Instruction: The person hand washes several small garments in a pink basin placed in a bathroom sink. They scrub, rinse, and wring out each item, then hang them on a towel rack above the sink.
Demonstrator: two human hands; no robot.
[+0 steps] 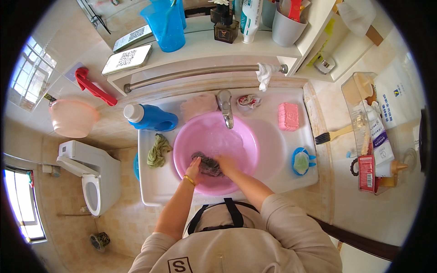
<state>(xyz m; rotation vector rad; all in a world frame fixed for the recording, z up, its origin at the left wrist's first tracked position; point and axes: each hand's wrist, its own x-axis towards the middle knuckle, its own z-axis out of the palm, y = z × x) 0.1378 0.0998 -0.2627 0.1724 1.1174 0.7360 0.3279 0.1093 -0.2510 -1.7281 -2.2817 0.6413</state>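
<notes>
A pink plastic basin (pixel 251 143) with some water stands in the white sink under the chrome faucet (pixel 225 107). Inside it, a bunched dark grey cloth (pixel 209 165) lies between my hands. My left hand (pixel 194 170), with a gold-coloured bracelet at the wrist, presses on the cloth's left side. My right hand (pixel 225 166) is on its right side, its fingertips partly hidden. A crumpled green cloth (pixel 157 151) rests on the sink top to the left. A pale pink cloth (pixel 198 106) lies behind the basin.
A blue detergent bottle (pixel 155 117) lies at the back left. A pink soap dish (pixel 288 116) and a blue soap holder with green soap (pixel 301 163) are at the right. Above runs a metal towel bar (pixel 205 71) below a shelf (pixel 211 51). A brush (pixel 333 134) hangs at the right wall.
</notes>
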